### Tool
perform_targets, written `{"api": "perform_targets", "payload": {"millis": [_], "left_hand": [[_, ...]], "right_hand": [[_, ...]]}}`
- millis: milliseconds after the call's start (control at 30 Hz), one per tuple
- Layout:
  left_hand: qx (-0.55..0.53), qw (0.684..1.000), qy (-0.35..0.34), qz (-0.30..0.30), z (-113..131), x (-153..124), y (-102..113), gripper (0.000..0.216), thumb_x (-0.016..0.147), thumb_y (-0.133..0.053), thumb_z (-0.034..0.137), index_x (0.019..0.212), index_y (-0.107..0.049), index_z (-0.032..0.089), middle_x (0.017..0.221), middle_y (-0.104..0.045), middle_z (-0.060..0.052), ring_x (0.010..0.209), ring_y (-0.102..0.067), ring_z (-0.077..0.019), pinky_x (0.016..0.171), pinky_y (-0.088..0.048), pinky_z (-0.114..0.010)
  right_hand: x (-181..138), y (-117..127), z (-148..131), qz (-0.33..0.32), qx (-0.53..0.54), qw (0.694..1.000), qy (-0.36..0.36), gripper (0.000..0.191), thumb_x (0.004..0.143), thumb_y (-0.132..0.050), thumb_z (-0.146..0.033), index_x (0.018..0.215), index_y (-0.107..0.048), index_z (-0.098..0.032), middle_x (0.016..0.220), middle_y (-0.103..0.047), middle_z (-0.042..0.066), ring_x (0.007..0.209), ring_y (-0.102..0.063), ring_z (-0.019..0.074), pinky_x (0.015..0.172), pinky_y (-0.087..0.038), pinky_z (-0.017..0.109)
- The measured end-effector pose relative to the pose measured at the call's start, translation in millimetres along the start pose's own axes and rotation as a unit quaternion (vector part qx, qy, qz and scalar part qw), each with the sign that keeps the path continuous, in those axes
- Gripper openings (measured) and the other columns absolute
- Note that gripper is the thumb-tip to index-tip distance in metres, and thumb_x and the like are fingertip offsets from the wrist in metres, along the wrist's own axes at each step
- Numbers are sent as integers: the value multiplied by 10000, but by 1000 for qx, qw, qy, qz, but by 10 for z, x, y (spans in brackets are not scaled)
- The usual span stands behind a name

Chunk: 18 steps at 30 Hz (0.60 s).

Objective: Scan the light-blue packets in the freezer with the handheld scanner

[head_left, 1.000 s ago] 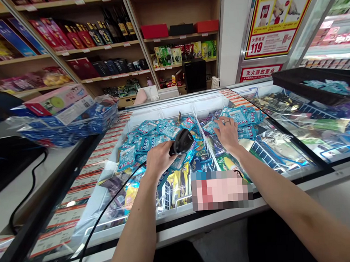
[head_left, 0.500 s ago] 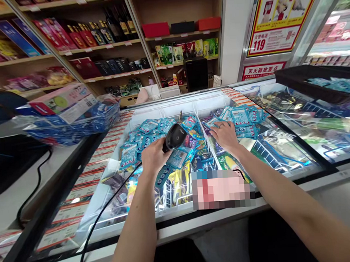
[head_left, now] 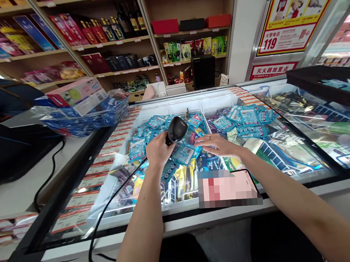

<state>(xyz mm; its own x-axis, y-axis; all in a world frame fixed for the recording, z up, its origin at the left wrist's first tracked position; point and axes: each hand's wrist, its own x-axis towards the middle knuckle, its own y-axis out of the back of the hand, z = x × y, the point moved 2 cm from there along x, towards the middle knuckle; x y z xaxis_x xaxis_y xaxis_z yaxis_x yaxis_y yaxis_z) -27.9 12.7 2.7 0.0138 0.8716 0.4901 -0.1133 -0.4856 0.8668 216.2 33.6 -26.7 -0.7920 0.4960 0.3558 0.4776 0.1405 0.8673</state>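
Observation:
My left hand (head_left: 157, 150) is closed round the grip of a black corded barcode scanner (head_left: 176, 129), held over the open chest freezer (head_left: 173, 107). My right hand (head_left: 220, 145) reaches left across the white wire divider (head_left: 209, 129), fingers stretched out and apart, its fingertips at a blue packet (head_left: 184, 153) just below the scanner head. Whether the fingers grip the packet I cannot make out. Piles of blue packets (head_left: 245, 118) fill both compartments, with yellow and dark wrapped items nearer me.
A phone (head_left: 230, 187) lies on the freezer's front edge. The scanner cable (head_left: 100, 226) hangs down at the left. A plastic-wrapped stack of boxes (head_left: 78, 107) sits on the counter at the left. Glass lids (head_left: 311, 134) cover the freezer at right. Shelves of goods (head_left: 98, 33) stand behind.
My right hand has left the right compartment's blue packets and moved left over the divider toward the scanner. The scanner shifted slightly. The camera view moved a little.

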Motion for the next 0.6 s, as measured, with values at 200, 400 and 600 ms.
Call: {"api": "perform_targets", "payload": {"millis": [200,400,600], "left_hand": [[10,998,49,29,-58,1,5,352,744,-505,425,1021,-556,215,938,-651,-59,861,-589,-230,601,-358,-284],[5,999,44,31,-48,0,8,363,742,-514,419,1049,-551,228,976,-645,-55,900,-584,-235,610,-370,-287],[2,998,55,22,-51,0,12,355,761,-486,418,1051,-552,224,989,-641,-66,915,-577,-237,636,-381,-288]], "right_hand": [[124,-48,-157,-57,-21,996,63,370,914,-352,-358,1277,-422,-353,1404,-342,-45,1217,-377,176,1002,-300,414],[117,-44,-99,-54,-61,994,67,353,895,-391,-397,1226,-492,-331,1307,-479,-8,1182,-420,188,963,-334,404],[-79,113,107,8,-97,994,-43,348,899,-357,-421,1087,-616,-285,1073,-608,48,1004,-519,198,878,-392,398]]}}
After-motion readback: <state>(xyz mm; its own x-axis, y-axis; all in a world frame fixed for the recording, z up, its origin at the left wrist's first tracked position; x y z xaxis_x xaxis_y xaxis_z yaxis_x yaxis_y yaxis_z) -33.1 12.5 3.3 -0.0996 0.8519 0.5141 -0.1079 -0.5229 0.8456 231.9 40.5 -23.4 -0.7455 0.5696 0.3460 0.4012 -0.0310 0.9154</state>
